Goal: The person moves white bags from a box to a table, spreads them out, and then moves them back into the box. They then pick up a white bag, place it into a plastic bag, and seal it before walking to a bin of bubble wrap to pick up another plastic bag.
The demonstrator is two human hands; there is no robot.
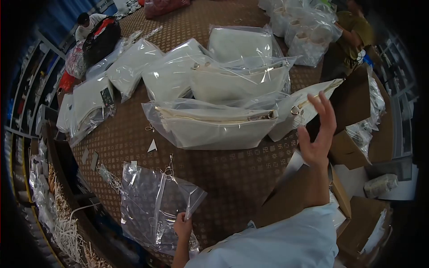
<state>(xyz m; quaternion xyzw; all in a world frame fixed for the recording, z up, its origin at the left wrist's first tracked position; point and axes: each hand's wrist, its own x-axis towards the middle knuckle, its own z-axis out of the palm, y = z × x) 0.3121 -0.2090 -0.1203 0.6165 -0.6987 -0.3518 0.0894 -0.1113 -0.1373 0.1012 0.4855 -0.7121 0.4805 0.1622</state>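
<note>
My left hand is closed on the edge of a clear plastic bag that lies flat on the brown patterned surface. My right hand is raised with its fingers apart and nothing in it, in front of a cream bag with a gold ring and zipper. Left of that hand a cream zippered bag in clear plastic stands upright. Behind it are another wrapped cream bag and several more wrapped ones, spread towards the left.
Open cardboard boxes stand at the right, one holding plastic-wrapped items. A person is at the upper right beside plastic-wrapped goods; another person is at the upper left. A bundle of white cords lies at lower left.
</note>
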